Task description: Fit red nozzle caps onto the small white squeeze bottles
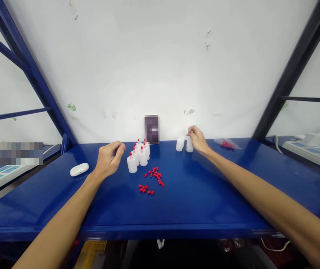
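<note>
1. Where the blue tabletop (193,201) meets a pale, marked wall (165,67), a cluster of capped bottles (143,159) stands upright; they are whitish, translucent and topped with red, and they serve as the landmark for every place below.
2. Just left of the cluster, the person's left hand (108,158) hovers above the tabletop, its fingers curled in and thumb drawn up against them; whether something small sits between them cannot be told.
3. Well to the right of the cluster, the right hand (199,140) has its fingers pinched at the top of an upright pale bottle (189,145), which stands on the tabletop.
4. Between the cluster and that bottle, nearer the bottle, are more pale bottles (180,144), upright and close together, their tops blending into the wall.
5. In front of the cluster and slightly to its right, small loose red caps (159,177) lie scattered in two loose patches.
6. Behind the cluster, a little to its right, a dark rectangular object (151,129) stands upright, its details blurred out.
7. Farther left of the cluster, beyond the left hand, lies a glossy white oval case (79,169).
8. Far to the right of the cluster, past the right hand, a clear bag (227,143) holds red pieces.
</note>
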A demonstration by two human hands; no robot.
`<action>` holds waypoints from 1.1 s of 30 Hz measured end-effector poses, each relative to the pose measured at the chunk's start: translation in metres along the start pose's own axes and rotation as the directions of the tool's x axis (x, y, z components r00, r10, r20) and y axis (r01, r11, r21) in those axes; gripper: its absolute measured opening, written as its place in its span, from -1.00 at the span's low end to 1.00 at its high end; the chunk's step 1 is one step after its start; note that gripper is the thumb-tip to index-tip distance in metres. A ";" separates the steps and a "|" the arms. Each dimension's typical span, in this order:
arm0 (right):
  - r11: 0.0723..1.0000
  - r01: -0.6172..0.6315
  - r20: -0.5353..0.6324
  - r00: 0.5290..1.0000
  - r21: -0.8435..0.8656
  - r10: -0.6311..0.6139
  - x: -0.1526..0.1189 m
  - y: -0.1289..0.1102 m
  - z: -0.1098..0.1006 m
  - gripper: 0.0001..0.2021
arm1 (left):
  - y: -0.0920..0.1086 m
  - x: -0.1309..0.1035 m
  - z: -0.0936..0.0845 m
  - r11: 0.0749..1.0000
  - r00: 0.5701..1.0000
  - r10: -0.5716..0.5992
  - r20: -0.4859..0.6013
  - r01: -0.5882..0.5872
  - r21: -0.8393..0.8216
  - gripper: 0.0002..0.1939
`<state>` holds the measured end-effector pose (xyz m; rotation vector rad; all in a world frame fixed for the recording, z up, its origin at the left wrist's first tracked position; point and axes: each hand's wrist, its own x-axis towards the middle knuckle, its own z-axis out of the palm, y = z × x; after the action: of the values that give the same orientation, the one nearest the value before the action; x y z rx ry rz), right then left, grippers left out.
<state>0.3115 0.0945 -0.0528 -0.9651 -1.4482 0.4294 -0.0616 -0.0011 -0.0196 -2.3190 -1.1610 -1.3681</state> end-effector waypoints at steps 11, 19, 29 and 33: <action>0.943 -0.212 0.145 0.973 0.256 0.179 -0.041 -0.028 -0.007 -0.82 | 0.047 0.003 -0.005 0.986 0.966 0.121 0.228 -0.091 -0.140 -0.64; 0.770 -0.476 0.461 0.846 0.424 0.269 -0.068 -0.054 0.004 -0.74 | 0.077 0.030 0.039 0.968 0.631 0.196 0.751 -0.247 -0.045 -0.74; 0.719 -0.553 0.571 0.778 0.422 0.262 -0.089 -0.075 0.011 -0.88 | 0.073 0.042 0.065 0.947 0.548 0.028 0.836 -0.282 0.153 -0.79; 0.747 -0.529 0.648 0.741 0.402 0.177 -0.093 -0.077 0.012 -0.75 | 0.074 0.042 0.067 0.936 0.563 0.037 0.826 -0.310 0.169 -0.80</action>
<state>0.2650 -0.0171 -0.0550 -0.6382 -1.5003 1.4877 0.0454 0.0065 -0.0072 -2.7626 -1.1453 0.0722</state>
